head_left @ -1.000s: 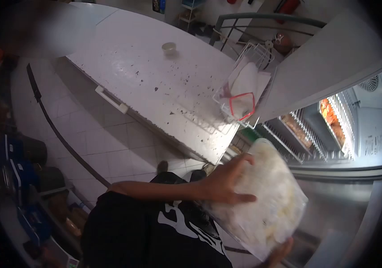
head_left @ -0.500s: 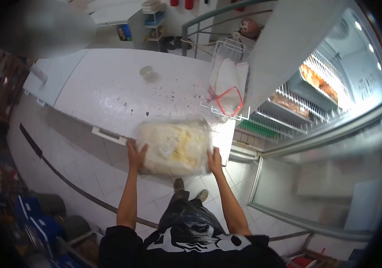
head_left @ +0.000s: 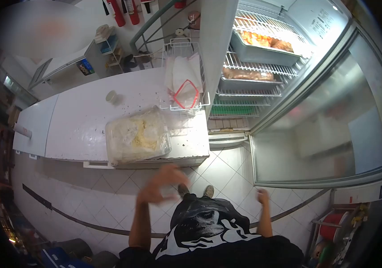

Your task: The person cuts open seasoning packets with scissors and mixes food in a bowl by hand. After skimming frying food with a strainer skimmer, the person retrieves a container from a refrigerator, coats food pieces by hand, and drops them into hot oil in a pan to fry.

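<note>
A large clear plastic bag (head_left: 137, 136) of pale, yellowish-white food lies flat at the front edge of the white chest-like counter (head_left: 83, 116). What the food is, I cannot tell. My left hand (head_left: 162, 183) hovers just in front of that edge, apart from the bag, smeared by motion, with thumb and fingers spread and nothing in them. Over to the right, my right hand (head_left: 262, 195) appears small with its fingers curled in, below the bottom edge of the open glass fridge door (head_left: 316, 129). I see nothing in it.
Behind the door, the lit upright fridge holds a tray of orange food (head_left: 267, 51) and a tray of brownish food (head_left: 249, 80) on wire racks. A white wire basket (head_left: 184, 107) and a small cup (head_left: 111, 96) stand on the counter. Dark crumbs lie scattered there.
Both hands have let go of the bag, which now rests farther onto the counter. My right hand has moved down and right, my left down. The view has turned toward the fridge.
</note>
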`<action>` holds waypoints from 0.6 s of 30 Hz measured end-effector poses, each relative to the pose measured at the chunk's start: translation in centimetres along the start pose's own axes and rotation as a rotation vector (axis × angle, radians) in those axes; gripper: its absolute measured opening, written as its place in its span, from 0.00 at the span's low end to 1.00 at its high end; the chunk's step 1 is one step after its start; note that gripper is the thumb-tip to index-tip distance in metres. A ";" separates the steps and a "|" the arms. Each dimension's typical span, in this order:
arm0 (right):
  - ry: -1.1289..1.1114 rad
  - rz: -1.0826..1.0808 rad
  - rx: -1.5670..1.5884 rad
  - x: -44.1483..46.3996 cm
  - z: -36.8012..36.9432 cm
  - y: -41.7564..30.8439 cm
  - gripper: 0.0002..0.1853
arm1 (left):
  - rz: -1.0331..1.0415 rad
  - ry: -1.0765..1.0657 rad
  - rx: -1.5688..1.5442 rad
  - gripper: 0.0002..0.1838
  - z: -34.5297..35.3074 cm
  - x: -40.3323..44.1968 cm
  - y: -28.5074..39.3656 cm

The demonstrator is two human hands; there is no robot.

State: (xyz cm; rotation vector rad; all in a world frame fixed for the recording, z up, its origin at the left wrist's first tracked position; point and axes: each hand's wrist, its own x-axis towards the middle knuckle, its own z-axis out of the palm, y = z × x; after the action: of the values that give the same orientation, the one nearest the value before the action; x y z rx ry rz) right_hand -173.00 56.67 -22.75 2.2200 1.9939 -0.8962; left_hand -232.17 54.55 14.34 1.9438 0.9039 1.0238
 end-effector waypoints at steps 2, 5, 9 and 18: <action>0.698 0.000 1.071 -1.2 0.6 26.9 0.13 | 0.294 -0.298 -0.462 0.20 4.2 5.4 6.2; 1.029 0.450 1.286 -11.3 -18.2 21.1 0.25 | 0.504 -0.542 -0.745 0.16 9.6 10.4 11.4; 0.901 0.000 1.596 -11.9 -30.9 10.9 0.33 | 0.664 -0.643 -0.879 0.16 13.2 14.7 14.9; 0.401 -0.705 1.661 -3.4 -30.3 8.6 0.31 | 0.055 0.120 -1.147 0.11 12.0 12.7 18.8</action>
State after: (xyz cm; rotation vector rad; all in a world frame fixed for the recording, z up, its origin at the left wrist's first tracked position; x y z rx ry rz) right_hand -153.25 63.80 0.96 1.9355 2.6253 -3.3794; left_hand -211.76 52.88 29.86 0.9380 0.1795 1.2928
